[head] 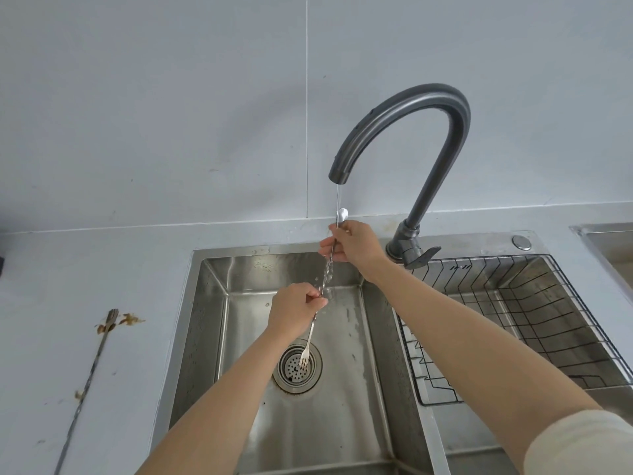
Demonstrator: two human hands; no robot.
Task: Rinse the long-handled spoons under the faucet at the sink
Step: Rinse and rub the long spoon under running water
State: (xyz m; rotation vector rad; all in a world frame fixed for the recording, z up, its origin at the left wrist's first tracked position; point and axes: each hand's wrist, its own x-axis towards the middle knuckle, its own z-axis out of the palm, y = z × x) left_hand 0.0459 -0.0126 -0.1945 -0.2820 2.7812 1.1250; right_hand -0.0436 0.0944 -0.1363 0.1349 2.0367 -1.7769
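Your right sleeve (pixel 582 443) is closest to you. It sits high up your arm, likely so it stays dry.

Your left hand (pixel 294 308) curls its fingers round the twisted handle of a long-handled spoon (pixel 328 270). Your right hand (pixel 352 245) pinches the same handle higher up, just under the little bowl. You hold the spoon almost standing up, bowl on top, right under the faucet (pixel 428 108). That way the thin water (pixel 338 195) hits the bowl and runs down the handle. I think two hands keep such a long, thin thing steady. Its bottom end is a small fork (pixel 303 361), which hangs over the drain strainer (pixel 291 370) in the sink (pixel 219 303).

A second long-handled spoon (pixel 92 368) lies flat on the table (pixel 85 269), left of the sink and well apart from it. There is brown mess round its top end, so it looks not yet washed.

Count: two hands, two spoons, one faucet, one stream, one drain strainer and one wire basket (pixel 513 303) on the right.
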